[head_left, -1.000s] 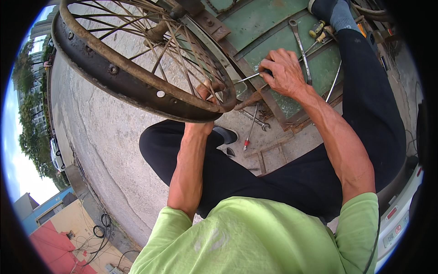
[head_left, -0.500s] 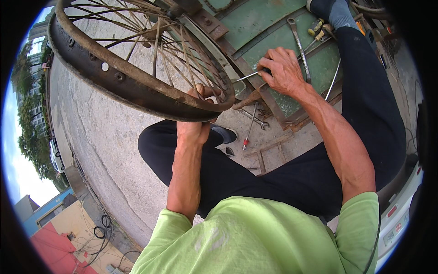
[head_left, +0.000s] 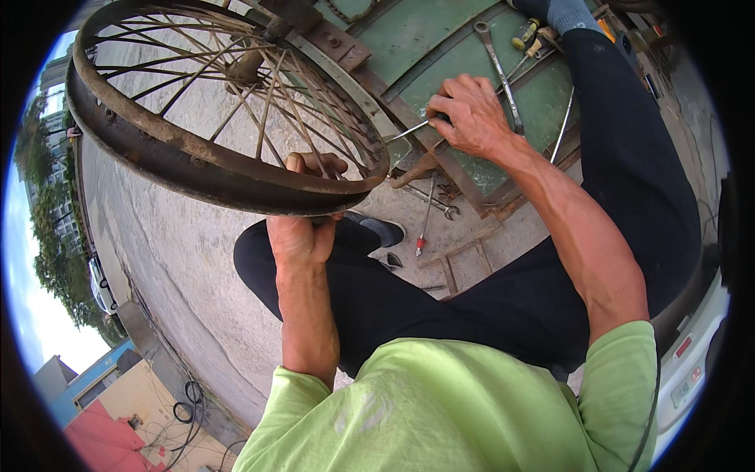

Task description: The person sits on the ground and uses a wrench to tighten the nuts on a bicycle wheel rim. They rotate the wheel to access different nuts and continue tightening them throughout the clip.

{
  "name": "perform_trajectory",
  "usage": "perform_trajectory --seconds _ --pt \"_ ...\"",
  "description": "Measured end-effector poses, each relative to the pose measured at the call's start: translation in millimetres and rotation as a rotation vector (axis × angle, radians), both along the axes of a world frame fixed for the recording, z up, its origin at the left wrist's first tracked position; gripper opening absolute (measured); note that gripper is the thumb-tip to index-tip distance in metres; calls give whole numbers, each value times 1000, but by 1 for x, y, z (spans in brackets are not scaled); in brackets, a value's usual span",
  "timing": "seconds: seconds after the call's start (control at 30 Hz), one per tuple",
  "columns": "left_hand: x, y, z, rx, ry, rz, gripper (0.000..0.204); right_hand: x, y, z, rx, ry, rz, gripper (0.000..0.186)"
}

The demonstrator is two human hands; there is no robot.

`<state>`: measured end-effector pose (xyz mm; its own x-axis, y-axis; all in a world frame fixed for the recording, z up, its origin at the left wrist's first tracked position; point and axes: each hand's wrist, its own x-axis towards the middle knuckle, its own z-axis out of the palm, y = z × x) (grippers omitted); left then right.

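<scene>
A rusty spoked wheel (head_left: 185,160) without a tyre stands tilted at the upper left. My left hand (head_left: 299,238) grips its near rim, thumb and fingers curled over the inner side by the spokes and the palm below. Right of the wheel, my right hand (head_left: 472,118) is closed around a thin-shafted screwdriver (head_left: 409,130), whose dark handle is mostly covered by the fingers. Its shaft points left, and the tip meets or lies just beside the rim's right edge; contact cannot be made out.
A green metal panel with a rusty frame (head_left: 417,47) lies ahead. On it rest a long wrench (head_left: 502,75) and yellow-handled screwdrivers (head_left: 525,33). A red-tipped tool (head_left: 422,236) and a spanner (head_left: 445,209) lie on the concrete (head_left: 181,259) near my foot.
The wheel has turned, and a white spot on its rim is out of sight. My left hand has shifted left along the rim. My right hand still holds the screwdriver by the rim's right edge.
</scene>
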<state>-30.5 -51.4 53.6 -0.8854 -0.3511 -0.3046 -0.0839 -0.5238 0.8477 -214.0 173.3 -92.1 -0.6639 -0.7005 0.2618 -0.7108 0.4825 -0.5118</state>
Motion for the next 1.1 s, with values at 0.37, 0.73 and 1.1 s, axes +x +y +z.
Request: perform_trajectory --seconds 0.37,0.73,1.1 --pt "-9 -12 32 57 218 85 47 1 0 -1 1 6 -8 13" --pt "-30 -58 82 136 399 -47 46 1 -1 0 20 -15 -7 12" --pt "-34 -106 85 -22 399 120 52 1 -1 2 26 -22 -7 11"
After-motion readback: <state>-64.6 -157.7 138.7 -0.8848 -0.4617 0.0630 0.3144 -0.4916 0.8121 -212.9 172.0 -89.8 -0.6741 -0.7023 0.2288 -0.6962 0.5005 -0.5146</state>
